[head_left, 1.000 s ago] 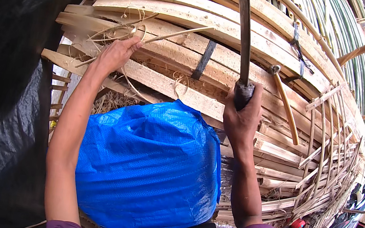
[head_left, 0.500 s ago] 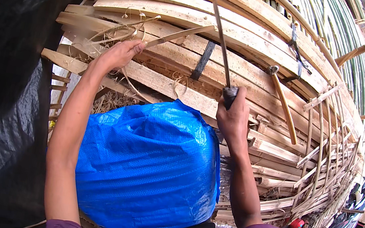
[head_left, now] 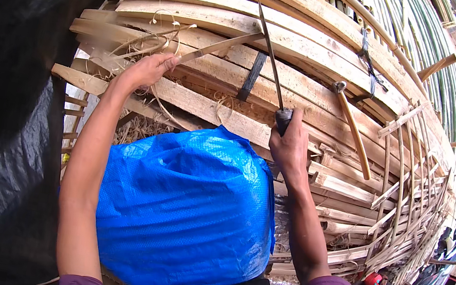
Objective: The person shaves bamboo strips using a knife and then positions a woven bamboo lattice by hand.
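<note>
Closed round one end of a thin bamboo strip [head_left: 217, 47], my left hand [head_left: 149, 68] is over the planks at the left. The strip slants up and right to the blade of a long knife [head_left: 272, 57]. My right hand [head_left: 292, 144] grips the knife by its dark handle, with the blade pointing up and slightly left. Where they meet, the strip's far end is at the blade, but contact is too fine to tell. Curled shavings [head_left: 164, 37] lie around and beyond my left hand.
A blue tarp [head_left: 189, 202] covers my lap. Pale wooden planks [head_left: 200, 16], some bound with black straps, lie ahead. A hammer-like tool [head_left: 355, 130] with a curved wooden handle rests at the right, near a lattice of strips [head_left: 408, 171]. Dark plastic sheeting [head_left: 24, 110] hangs left.
The knife has shifted slightly left, its tip now a little lower and further left. The strip's far end has moved slightly left; my left hand is nearly where it was.
</note>
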Available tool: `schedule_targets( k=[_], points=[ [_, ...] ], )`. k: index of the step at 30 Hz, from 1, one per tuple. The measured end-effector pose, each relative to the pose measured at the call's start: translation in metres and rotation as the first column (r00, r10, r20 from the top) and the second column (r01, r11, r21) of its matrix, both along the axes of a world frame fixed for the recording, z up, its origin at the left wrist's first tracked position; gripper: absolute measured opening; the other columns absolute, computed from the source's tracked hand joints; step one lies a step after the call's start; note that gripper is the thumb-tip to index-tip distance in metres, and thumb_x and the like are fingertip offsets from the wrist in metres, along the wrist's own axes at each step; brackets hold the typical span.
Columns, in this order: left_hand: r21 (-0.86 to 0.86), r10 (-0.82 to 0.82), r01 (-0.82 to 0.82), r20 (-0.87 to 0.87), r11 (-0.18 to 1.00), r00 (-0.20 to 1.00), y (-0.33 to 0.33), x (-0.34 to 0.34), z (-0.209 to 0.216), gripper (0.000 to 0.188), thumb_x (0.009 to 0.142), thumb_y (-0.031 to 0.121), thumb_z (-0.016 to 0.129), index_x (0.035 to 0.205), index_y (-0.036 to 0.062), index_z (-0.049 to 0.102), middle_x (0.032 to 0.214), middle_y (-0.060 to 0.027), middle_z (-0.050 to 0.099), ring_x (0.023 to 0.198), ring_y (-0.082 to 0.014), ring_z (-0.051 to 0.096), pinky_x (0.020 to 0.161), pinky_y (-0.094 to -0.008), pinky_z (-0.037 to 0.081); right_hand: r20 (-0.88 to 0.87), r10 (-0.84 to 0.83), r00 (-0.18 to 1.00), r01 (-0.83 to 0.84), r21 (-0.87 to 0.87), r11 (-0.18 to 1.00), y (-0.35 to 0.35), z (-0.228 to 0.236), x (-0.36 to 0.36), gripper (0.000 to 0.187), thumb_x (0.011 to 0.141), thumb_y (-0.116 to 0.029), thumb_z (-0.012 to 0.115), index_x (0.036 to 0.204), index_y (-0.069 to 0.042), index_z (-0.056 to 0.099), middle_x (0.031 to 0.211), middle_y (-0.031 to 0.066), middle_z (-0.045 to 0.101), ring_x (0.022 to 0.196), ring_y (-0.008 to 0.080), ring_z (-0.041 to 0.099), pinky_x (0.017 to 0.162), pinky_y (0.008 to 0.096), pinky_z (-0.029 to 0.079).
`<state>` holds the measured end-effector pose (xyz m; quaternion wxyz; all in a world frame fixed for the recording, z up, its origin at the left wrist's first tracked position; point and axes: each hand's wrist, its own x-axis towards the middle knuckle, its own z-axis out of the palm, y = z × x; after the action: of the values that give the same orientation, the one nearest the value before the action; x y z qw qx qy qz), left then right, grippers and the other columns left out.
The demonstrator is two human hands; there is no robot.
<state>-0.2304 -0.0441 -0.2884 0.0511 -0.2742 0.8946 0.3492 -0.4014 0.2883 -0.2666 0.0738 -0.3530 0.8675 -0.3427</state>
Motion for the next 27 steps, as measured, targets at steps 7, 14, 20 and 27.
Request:
schedule_targets(
  k=[7, 14, 20, 27],
  points=[
    [0.041, 0.004, -0.001, -0.073, 0.999, 0.997, 0.001, 0.014, -0.007, 0.06, 0.099, 0.059, 0.034, 0.088, 0.004, 0.054, 0.068, -0.0035, 0.046, 0.067, -0.0161, 0.044, 0.064, -0.0327, 0.042, 0.135, -0.021, 0.991, 0.04, -0.137, 0.99, -0.011, 0.061, 0.02, 0.028, 0.084, -0.004, 0.061, 0.105, -0.001, 0.043, 0.076, 0.0268, 0.063, 0.075, 0.0468, 0.063, 0.06, 0.0491, 0.047],
    [0.046, 0.004, 0.004, -0.156, 0.999, 0.988, 0.0, 0.005, -0.012, 0.057, 0.099, 0.058, 0.037, 0.084, 0.0054, 0.054, 0.061, 0.002, 0.038, 0.059, -0.0102, 0.037, 0.054, -0.0281, 0.035, 0.072, -0.014, 0.997, 0.017, -0.051, 0.999, 0.0, 0.022, 0.007, 0.029, 0.084, -0.007, 0.061, 0.106, -0.001, 0.044, 0.077, 0.0308, 0.061, 0.076, 0.0505, 0.061, 0.062, 0.0516, 0.046],
    [0.127, -0.007, 0.019, -0.098, 0.992, 0.995, 0.002, 0.012, -0.014, 0.057, 0.1, 0.056, 0.036, 0.083, 0.0058, 0.055, 0.059, 0.0037, 0.035, 0.057, -0.0092, 0.035, 0.052, -0.0279, 0.033, 0.068, -0.029, 0.997, 0.042, -0.193, 0.98, -0.007, 0.056, 0.014, 0.028, 0.084, -0.006, 0.06, 0.107, -0.002, 0.044, 0.076, 0.0241, 0.062, 0.069, 0.0426, 0.064, 0.061, 0.0467, 0.048],
    [0.195, 0.038, -0.03, -0.039, 0.98, 0.999, 0.01, 0.001, -0.008, 0.057, 0.097, 0.06, 0.039, 0.082, 0.007, 0.055, 0.06, 0.0056, 0.035, 0.056, -0.008, 0.033, 0.05, -0.0271, 0.03, 0.061, -0.023, 0.998, 0.029, -0.094, 0.995, -0.005, 0.03, 0.001, 0.031, 0.082, -0.006, 0.059, 0.108, -0.001, 0.043, 0.082, 0.0315, 0.062, 0.079, 0.0511, 0.061, 0.067, 0.0533, 0.045]
  ],
)
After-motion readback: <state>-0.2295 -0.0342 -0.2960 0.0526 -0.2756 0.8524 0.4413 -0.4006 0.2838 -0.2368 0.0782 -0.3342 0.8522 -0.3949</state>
